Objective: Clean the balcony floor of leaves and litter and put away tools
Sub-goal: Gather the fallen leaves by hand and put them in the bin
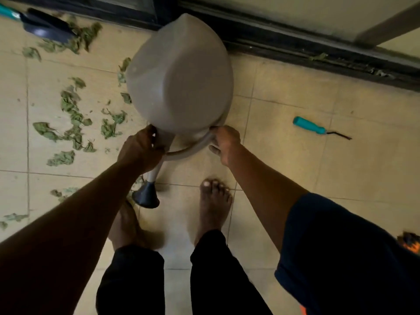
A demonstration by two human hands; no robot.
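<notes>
In the head view, our left hand (141,150) clenches round the smooth, rounded grey plastic seat (179,73) at its rim. Our right hand (225,142) grips its curved tube. Crumpled green leaves (70,123) litter the matte beige tiles (295,178) left of our left fingers. A teal-handled tool (318,129) with a thin dark tip lies well right of our right fingers.

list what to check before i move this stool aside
1. Left hand grips the stool by its frame ring: ok.
2. Right hand grips the same ring: ok.
3. Rubber foot apart from the left bare foot: not ok, it sits close in front of it.
4. Floor on the right free: not ok, a teal-handled tool lies there.
5. Leaves swept: not ok, scattered on the left tiles.
6. What is under the stool: cannot tell, hidden.
</notes>
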